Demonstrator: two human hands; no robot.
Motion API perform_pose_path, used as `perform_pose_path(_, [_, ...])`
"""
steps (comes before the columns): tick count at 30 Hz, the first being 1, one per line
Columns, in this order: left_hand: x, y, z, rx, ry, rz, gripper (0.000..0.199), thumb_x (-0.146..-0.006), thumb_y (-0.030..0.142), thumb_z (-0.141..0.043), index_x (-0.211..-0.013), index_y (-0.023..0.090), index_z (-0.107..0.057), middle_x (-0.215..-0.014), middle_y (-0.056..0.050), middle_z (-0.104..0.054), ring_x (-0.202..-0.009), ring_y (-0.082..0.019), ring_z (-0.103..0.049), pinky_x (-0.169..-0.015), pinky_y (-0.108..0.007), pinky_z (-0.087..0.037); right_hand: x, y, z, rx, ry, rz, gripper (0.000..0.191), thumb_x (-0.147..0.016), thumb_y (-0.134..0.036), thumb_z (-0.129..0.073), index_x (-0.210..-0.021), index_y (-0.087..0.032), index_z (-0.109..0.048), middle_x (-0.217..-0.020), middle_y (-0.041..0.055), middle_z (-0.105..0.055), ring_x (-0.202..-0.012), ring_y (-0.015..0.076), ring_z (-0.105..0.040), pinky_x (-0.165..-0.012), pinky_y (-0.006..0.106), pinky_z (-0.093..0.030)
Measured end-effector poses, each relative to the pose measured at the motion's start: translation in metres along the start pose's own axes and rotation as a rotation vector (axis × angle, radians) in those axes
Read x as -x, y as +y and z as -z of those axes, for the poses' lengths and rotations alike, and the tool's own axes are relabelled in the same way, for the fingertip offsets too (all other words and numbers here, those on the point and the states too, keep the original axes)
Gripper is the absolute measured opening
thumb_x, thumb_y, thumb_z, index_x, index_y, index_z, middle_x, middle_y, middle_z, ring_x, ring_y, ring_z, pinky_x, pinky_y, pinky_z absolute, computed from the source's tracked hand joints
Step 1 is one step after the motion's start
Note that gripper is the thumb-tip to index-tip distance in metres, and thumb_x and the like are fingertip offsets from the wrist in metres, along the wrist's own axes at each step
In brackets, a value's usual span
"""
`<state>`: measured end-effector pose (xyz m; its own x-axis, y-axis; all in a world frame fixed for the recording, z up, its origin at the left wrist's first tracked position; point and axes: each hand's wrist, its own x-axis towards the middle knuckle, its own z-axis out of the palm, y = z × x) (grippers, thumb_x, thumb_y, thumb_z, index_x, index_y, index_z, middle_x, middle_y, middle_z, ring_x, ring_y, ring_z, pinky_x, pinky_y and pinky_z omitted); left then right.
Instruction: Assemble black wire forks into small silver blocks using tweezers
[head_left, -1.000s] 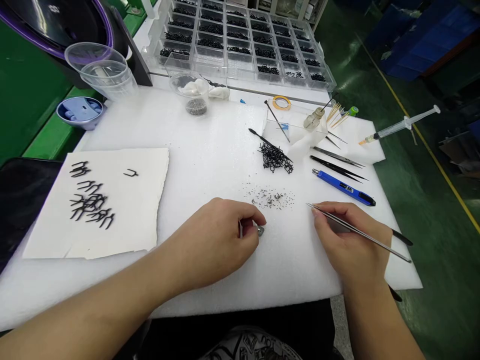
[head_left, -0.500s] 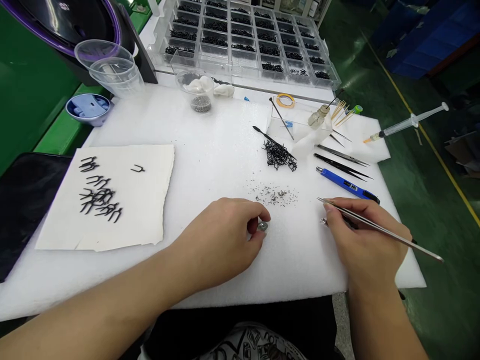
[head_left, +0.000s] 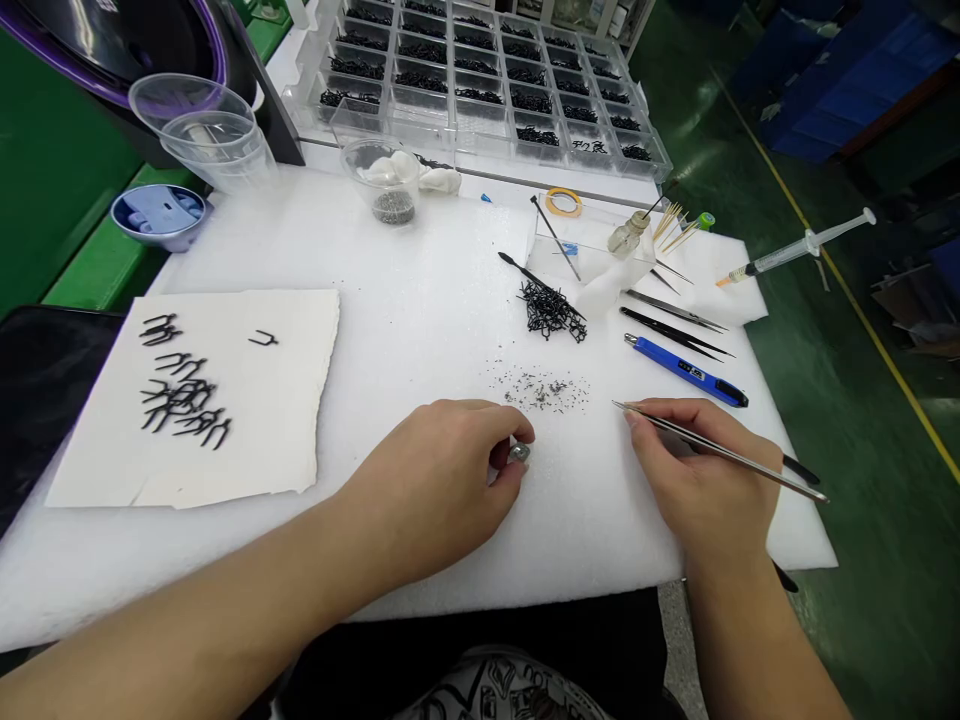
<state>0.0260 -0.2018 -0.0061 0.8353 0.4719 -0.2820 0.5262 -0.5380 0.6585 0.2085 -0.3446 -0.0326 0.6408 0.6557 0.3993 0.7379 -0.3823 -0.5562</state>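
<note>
My left hand (head_left: pixel 457 485) is closed on a small shiny metal piece (head_left: pixel 519 452) between thumb and forefinger, over the white foam sheet (head_left: pixel 405 340). Silver tweezers (head_left: pixel 720 450) are held in my right hand (head_left: pixel 709 480), their tips pointing left, touching nothing I can make out. Just beyond both hands lie scattered tiny dark and silvery bits (head_left: pixel 547 390). Farther back is a heap of small black forked pieces (head_left: pixel 551 312). More black forked pieces (head_left: pixel 184 400) rest on a cream card (head_left: pixel 247 440) to the left.
A blue pen-like tool (head_left: pixel 686 370), black tweezers (head_left: pixel 675 333), a syringe (head_left: pixel 799 247) and a glass bottle (head_left: pixel 628 235) lie at the right. Behind are a compartment box (head_left: pixel 480 120), a cup (head_left: pixel 382 180) with white wads, stacked clear cups (head_left: pixel 217 150) and a blue bowl (head_left: pixel 159 215).
The view has shifted slightly. My right hand with the tweezers has moved a little to the left, and the tweezers lie at a shallower slant. My left hand keeps its pinch.
</note>
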Motion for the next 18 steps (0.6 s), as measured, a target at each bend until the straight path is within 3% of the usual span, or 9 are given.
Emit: perform_pose_path(18, [0.0026,-0.0043,-0.0035,-0.001,0.021,-0.029,0.017,-0.085,0.023,-0.056,-0.097,0.026,-0.067,-0.080,0.004,-0.067,-0.076,-0.015,-0.060,-0.065,-0.030,-0.043,-0.0008,-0.0015,-0.0013,-0.013,0.024,-0.055,0.006,-0.075,-0.026,-0.077,-0.079,-0.022,-0.074,-0.077,-0.0010,-0.076,-0.066,0.0159,-0.070,-0.063,0.028,-0.054])
